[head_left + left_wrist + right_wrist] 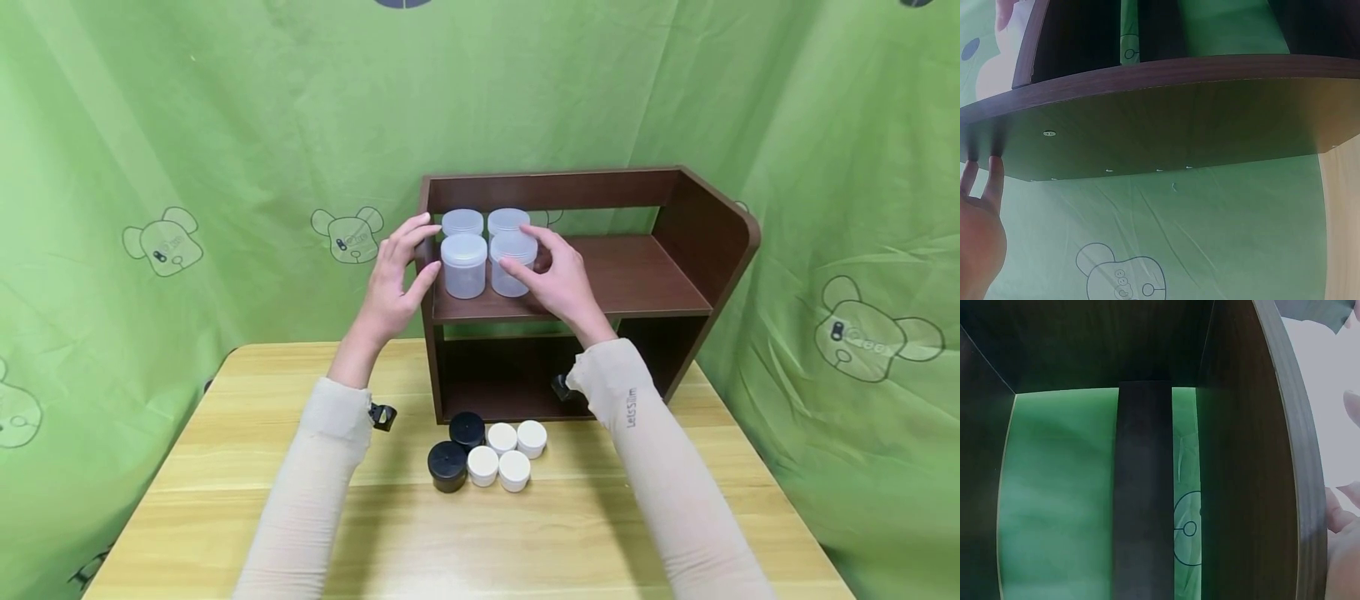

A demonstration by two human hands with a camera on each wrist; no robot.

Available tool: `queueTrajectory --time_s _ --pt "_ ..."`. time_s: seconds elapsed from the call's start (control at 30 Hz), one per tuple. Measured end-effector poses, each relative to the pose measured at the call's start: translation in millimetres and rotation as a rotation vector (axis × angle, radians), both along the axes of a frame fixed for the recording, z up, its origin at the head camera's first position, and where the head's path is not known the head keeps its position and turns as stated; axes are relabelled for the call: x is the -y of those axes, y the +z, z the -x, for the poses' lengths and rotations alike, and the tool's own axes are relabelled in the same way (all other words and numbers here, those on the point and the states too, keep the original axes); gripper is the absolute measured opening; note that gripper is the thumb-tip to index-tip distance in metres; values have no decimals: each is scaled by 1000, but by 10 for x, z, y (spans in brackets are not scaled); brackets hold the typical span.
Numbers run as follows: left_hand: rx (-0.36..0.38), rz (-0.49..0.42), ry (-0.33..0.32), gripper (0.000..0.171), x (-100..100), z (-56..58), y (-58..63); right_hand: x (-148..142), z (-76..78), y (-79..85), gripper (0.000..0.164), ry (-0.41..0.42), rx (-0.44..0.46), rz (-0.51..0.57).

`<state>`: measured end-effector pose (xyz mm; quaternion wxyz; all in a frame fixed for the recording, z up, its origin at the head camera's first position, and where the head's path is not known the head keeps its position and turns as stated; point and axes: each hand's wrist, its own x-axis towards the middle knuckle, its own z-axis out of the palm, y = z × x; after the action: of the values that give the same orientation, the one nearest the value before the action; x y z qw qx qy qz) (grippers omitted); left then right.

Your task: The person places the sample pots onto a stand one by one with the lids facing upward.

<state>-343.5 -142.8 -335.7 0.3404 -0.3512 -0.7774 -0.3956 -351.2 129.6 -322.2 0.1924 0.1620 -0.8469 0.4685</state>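
Two rows of clear plastic jars with frosted lids stand at the left end of the brown shelf's upper board (615, 279). My right hand (561, 279) holds the front right jar (511, 282), thumb at its front and index finger by the lid's right side. My left hand (393, 279) is spread at the shelf's left side panel (1166, 119), thumb close to the front left jar (465, 277). In the left wrist view, two of its fingertips (995, 164) reach that panel. Behind stand the back left jar (462, 222) and back right jar (507, 219), partly hidden.
On the wooden table (247, 433), before the shelf, sit two black jars (447, 467) beside several small white jars (514, 471). A raised right side panel (705, 237) bounds the shelf. Green printed cloth (247, 125) hangs behind and at both sides.
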Motion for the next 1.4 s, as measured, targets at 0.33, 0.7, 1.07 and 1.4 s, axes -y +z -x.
queueTrajectory --time_s 0.33,0.7,1.07,1.4 --pt "-6 -11 -9 47 3 14 4 -23 -20 9 72 21 32 1" --pt "0 -10 -4 47 26 12 -9 -189 -192 -38 70 15 -83 10" --pt "-3 -6 6 46 35 8 10 -314 -614 -213 56 90 -174 -67" --pt "-4 -13 3 46 24 18 10 -362 -889 -751 46 202 -164 -170"
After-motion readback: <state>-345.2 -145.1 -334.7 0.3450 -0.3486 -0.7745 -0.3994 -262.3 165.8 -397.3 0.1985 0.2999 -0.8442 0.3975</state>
